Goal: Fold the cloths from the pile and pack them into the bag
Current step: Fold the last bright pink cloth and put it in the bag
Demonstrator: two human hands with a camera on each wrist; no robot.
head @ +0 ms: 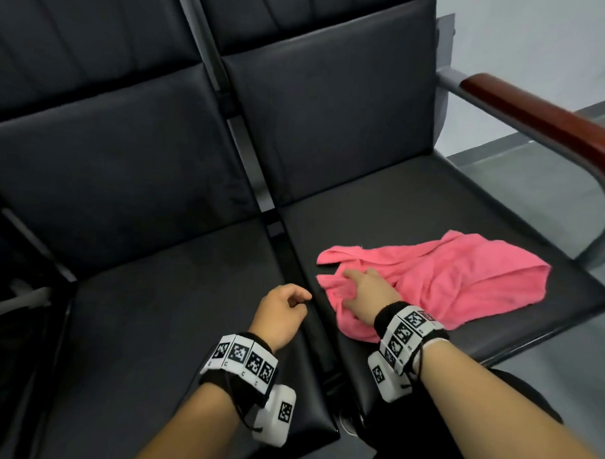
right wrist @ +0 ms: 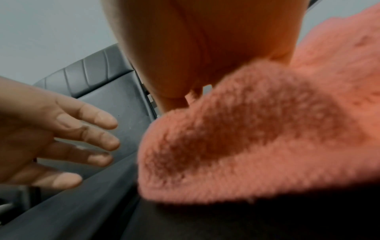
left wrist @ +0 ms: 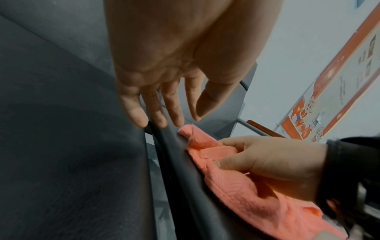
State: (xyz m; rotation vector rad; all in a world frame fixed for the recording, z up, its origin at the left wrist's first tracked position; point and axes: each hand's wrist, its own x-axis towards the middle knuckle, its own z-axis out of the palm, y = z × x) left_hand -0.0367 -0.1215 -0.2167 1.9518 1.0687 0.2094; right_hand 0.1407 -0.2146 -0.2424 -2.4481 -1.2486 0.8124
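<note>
A crumpled pink cloth (head: 464,276) lies on the right-hand black seat (head: 415,205), spread toward the armrest. My right hand (head: 348,287) rests on its left end, and in the left wrist view this right hand (left wrist: 224,153) pinches a fold of the pink cloth (left wrist: 246,194) between thumb and curled fingers. My left hand (head: 300,299) hovers beside it over the gap between the seats, holding nothing. Seen from the wrist, the left hand (left wrist: 176,118) has its fingers relaxed and nearly straight, just short of the cloth's corner. I cannot make out a bag.
Two black padded seats stand side by side with a metal gap (head: 286,263) between them. A brown-topped metal armrest (head: 545,124) bounds the right seat. The left seat (head: 154,310) carries nothing. A dark object with a pale strip (head: 14,301) sits at the far left edge.
</note>
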